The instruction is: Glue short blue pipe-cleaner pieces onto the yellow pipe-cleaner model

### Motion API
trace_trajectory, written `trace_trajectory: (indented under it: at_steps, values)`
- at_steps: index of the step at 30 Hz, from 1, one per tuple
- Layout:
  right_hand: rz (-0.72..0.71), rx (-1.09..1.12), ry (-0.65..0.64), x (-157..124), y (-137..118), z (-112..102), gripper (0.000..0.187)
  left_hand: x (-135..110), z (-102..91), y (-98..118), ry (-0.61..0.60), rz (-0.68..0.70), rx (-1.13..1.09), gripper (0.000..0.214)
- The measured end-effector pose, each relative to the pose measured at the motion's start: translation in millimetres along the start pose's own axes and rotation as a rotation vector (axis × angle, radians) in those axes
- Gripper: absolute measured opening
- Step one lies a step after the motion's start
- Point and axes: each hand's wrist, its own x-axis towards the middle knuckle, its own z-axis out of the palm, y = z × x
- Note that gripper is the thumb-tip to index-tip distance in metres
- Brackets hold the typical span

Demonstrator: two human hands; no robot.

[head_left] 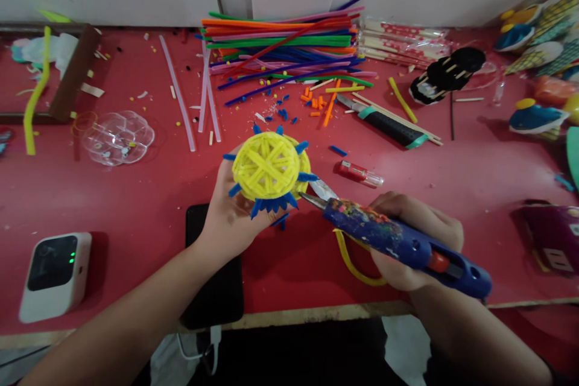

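Note:
My left hand (230,211) is closed around a round yellow craft piece (266,166), apparently made of fuzzy stems, with short blue stubs sticking out around its rim. In my right hand (407,223) is a blue hot glue gun (375,229), its body smeared with dried colours. The metal nozzle points left and meets or nearly meets the lower right edge of the yellow piece. A pale blade-like tip (323,188) shows just behind the nozzle. From under the glue gun, near my right fingers, a yellow strip (346,256) curves down over the tabletop.
Colourful pipe cleaners (284,42) lie piled at the back of the red table (149,193). A utility knife (389,123), a red lighter (360,174) and a black figure (447,75) are to the right. On the left are a clear flower-shaped tray (118,139), a white device (56,277) and a phone (212,289).

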Motion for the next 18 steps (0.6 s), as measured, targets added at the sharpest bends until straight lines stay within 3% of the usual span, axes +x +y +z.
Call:
trace_trajectory:
  at_steps: [6,18]
  values:
    - [0.015,0.004,0.076,5.8,-4.8,1.6,0.008,-0.6,0.8,1.1,0.009,-0.015,-0.047,0.072]
    - [0.016,0.005,0.036,2.6,-3.3,0.1,0.009,-0.9,2.1,2.2,0.022,-0.033,-0.046,0.07]
